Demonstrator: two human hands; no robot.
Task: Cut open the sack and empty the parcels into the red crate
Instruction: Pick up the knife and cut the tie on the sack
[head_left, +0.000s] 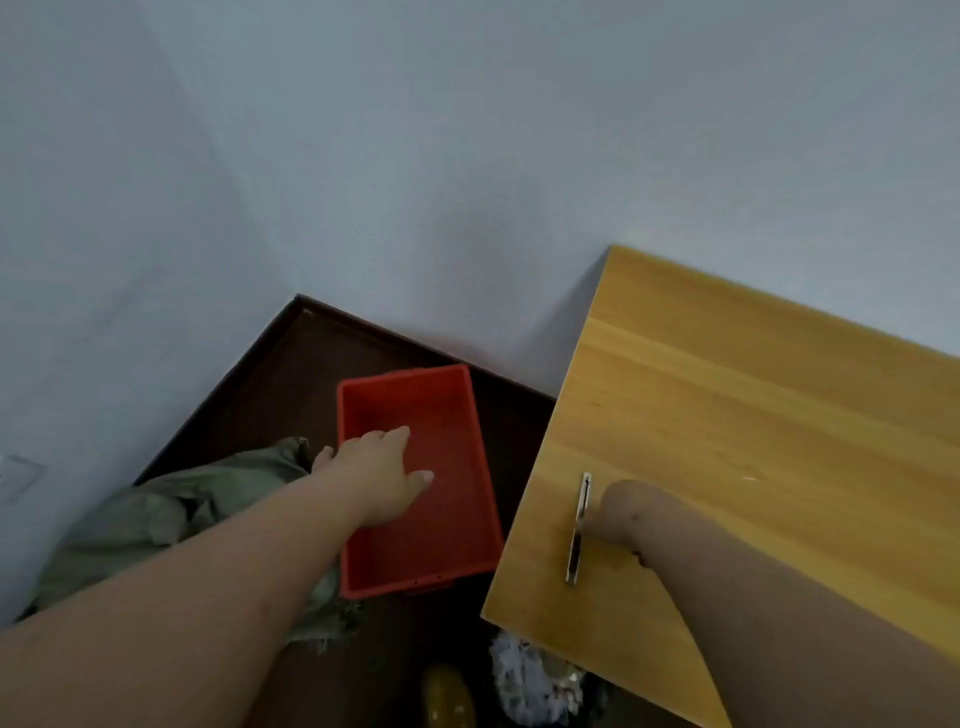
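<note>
Head view: left hand (387, 475), grip released, reaches over the empty red crate (457, 551) on the floor beside the slumped sack (171, 525), while the right hand (615, 512), its grip hidden, touches a knife (577, 530) near the worktop (753, 415) edge, where a careless nudge could drop it.

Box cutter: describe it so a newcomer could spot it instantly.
Find the yellow wooden table on the right. Near its left edge lies the box cutter, a slim silvery metal strip with a dark slot, the right hand touching it. It is the only object visible on that tabletop.
</note>
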